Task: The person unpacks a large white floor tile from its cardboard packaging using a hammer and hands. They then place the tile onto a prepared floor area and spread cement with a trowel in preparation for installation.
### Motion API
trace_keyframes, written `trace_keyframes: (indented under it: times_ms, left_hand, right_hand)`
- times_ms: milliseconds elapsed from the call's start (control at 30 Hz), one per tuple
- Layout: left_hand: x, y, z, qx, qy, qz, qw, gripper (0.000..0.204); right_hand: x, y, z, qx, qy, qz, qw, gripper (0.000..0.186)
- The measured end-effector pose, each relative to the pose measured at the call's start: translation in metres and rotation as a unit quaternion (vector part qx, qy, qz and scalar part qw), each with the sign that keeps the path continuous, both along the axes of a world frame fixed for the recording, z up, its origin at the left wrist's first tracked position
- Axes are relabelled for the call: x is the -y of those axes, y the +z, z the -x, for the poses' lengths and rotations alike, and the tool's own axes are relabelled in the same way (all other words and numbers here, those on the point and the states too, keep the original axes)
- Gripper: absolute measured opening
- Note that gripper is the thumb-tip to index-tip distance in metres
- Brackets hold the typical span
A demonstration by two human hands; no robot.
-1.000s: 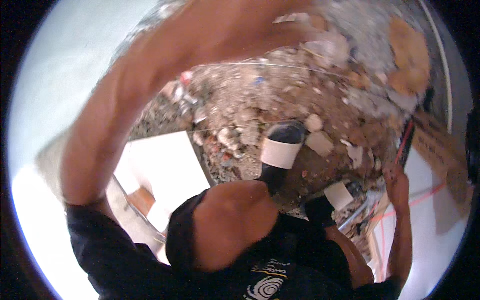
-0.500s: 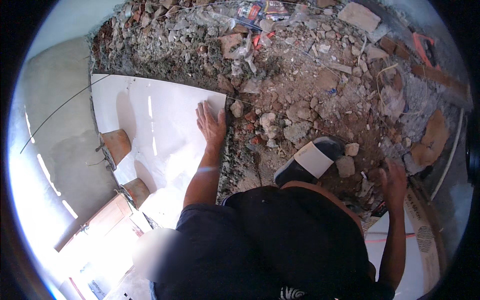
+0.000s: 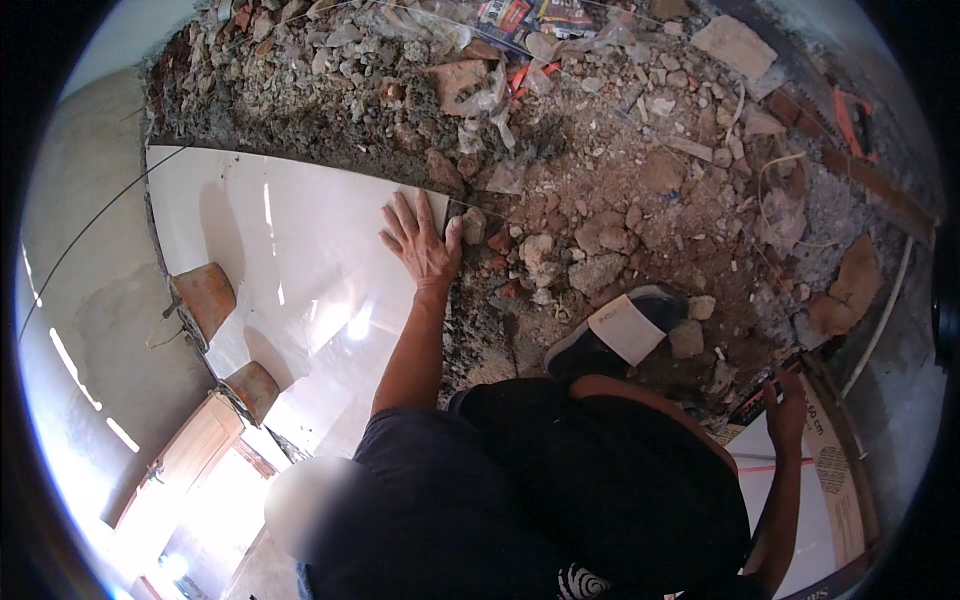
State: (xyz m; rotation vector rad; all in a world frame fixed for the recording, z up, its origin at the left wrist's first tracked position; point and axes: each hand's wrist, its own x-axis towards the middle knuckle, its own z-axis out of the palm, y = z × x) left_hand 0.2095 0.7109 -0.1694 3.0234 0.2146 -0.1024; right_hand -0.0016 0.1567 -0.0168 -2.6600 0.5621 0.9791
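"Where is the glossy white rectangular tile (image 3: 320, 215)?"

"Lying along the grey plastered wall (image 3: 120, 230). The left hand (image 3: 425, 242) rests flat on it, fingers spread, near its far right corner, grasping nothing."

"And the right hand (image 3: 787, 408)?"

"Well apart from the tile, at a slim black-and-red bar (image 3: 756, 396) beside a brown printed cardboard box (image 3: 845, 505). I can't tell whether it grips the bar; its fingertips are hard to make out."

"Anything hidden?"

"The left forearm covers part of the tile's right edge, two rounded brown blocks (image 3: 205, 300) interrupt its left edge, and glare washes out its near end."
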Motion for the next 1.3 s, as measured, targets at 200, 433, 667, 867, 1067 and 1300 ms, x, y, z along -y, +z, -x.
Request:
trace_keyframes:
  times_ms: [200, 433, 667, 867, 1067, 1300]
  left_hand:
    - [-0.011, -0.015, 0.005, -0.01, -0.011, -0.049, 0.999, 0.077]
    - [-0.039, -0.048, -0.001, 0.099, -0.068, 0.009, 0.993, 0.079]
    - [-0.024, -0.026, -0.009, 0.026, -0.069, -0.107, 0.992, 0.075]
    - [-0.054, -0.032, -0.02, 0.009, -0.137, -0.096, 0.986, 0.067]
    - [-0.065, -0.038, -0.057, 0.056, -0.168, -0.145, 0.973, 0.071]
    - [0.299, 0.039, -0.078, -0.083, -0.579, 0.156, 0.796, 0.034]
  right_hand:
    - [0.005, 0.012, 0.007, -0.024, -0.062, -0.021, 0.998, 0.034]
    - [0.014, 0.015, 0.106, 0.005, -0.254, -0.041, 0.966, 0.036]
    - [-0.031, -0.036, 0.248, -0.019, -0.402, 0.055, 0.914, 0.049]
    - [-0.091, -0.082, 0.305, 0.045, -0.58, 0.108, 0.806, 0.053]
    - [-0.148, -0.116, 0.307, 0.01, -0.571, 0.046, 0.82, 0.062]
    - [-0.136, -0.049, 0.277, 0.159, -0.562, 0.03, 0.811, 0.05]
